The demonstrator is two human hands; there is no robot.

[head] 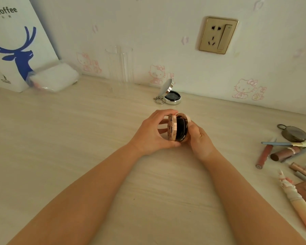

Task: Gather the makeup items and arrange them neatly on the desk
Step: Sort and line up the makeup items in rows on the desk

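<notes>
Left hand: the left hand point(153, 132) curls round the rose-gold compact point(177, 127), fingers over its top edge and thumb under its lower edge, gripping the lid side.
Right hand: the right hand point(199, 137) cups the base half of the same compact from the right, fingers wrapped behind it.
Compact, place: held in the air above the middle of the desk point(78, 138), between both hands, apart from the surface.
Compact, look: round and flat, hinged part-way open like a clam; a shiny rose-gold rim, a speckled pinkish lid face, a black glossy inside.
Desk: pale beige, smooth, with faint wood-grain streaks.
Silver compact point(170, 96): round, mirror-bright metal, lid tilted up, dark insert showing, a key ring at its left; it sits near the wall behind the hands.
Right edge: a pink-brown lip gloss tube point(264, 155), a slim brush point(283, 144) lying across it, a brown cylindrical lipstick point(284, 153), a dark round tin point(294, 134), and a long peach tube point(297, 202), all lying loose and close together.
Back left: a white paper bag point(12, 43) with a blue deer print, a soft plastic-wrapped white packet point(54, 77) just beside it.
Wall: a clear ribbed tumbler point(120, 68) stands by it; a brass-coloured socket point(218, 35) is mounted above.
</notes>
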